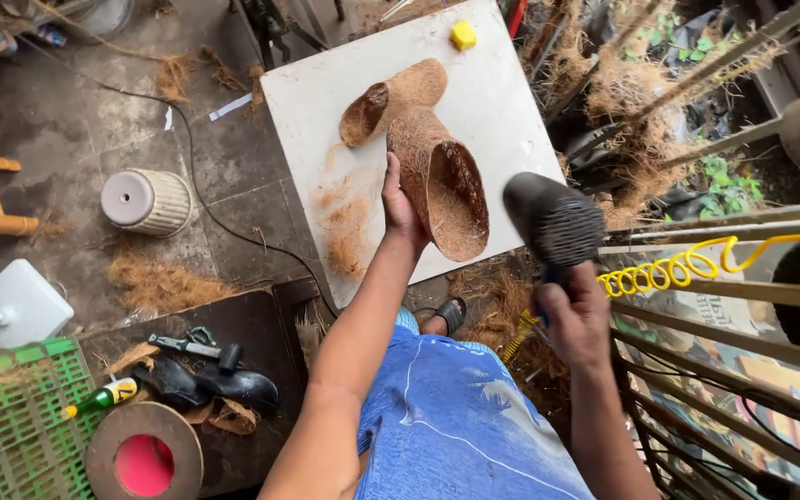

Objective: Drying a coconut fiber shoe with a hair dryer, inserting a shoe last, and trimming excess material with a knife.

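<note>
Head view, left hand: our left hand (402, 208) clasps the rim of the coir pot (440, 183), fingers curled around its near edge, tipping the pot on its side on the white board (502, 102).
Head view, right hand: our right hand (574, 319) is closed around the handle of a dark blower tool (556, 222), its ribbed nozzle just beside the pot's open mouth; a yellow coiled hose (668, 270) trails off to the right.
What could go wrong: we judge the pot could roll or slip from a one-edge grip if the tool nudges it; the stretched hose could tug our aim sideways; loose fibre could scatter off the board.
How the pot looks: brown, rough and fibrous, tapered, hollow, with a darker, smoother inside and a thin wall.
Where the pot is: near the board's front right edge, a second coir pot (391, 97) lying behind it.
Around us: coir dust on the board, a small yellow block (463, 35) at its far end.
</note>
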